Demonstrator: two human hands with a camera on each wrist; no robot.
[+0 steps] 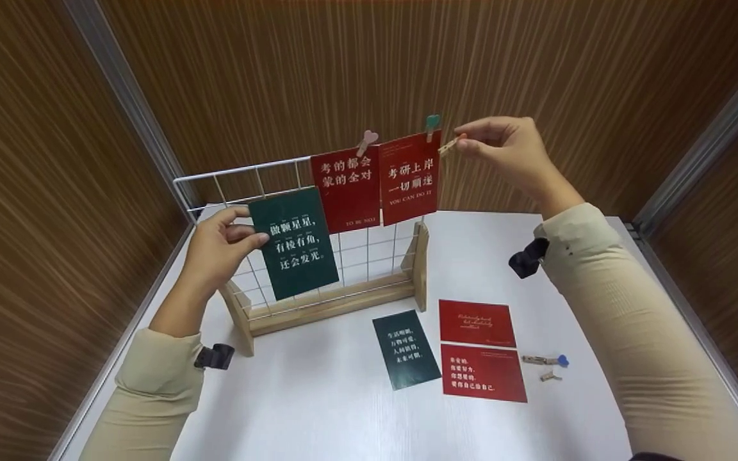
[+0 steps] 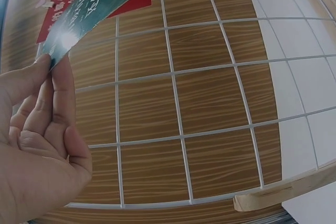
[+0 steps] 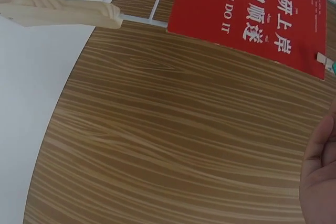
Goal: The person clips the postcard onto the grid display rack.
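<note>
- The left hand (image 1: 218,246) pinched a green card (image 1: 295,243) by its left edge, in front of the rack (image 1: 334,304); I could not tell if the card touched the wires.
- The right hand (image 1: 513,150) pinched a small clip (image 1: 448,146), just beside the right red card (image 1: 410,182).
- That red card and the left red card (image 1: 346,192) were up on the rack, each with a clip at its top.
- The step in hand looked like getting the green card ready to hang. The next move seemed to call for lining its top up with the top wire and bringing the clip over to it.
- The left wrist view showed the thumb on one side of the green card and fingers on the other.
- The right wrist view cut off the fingertips, so only the head view showed the pinched clip.
</note>
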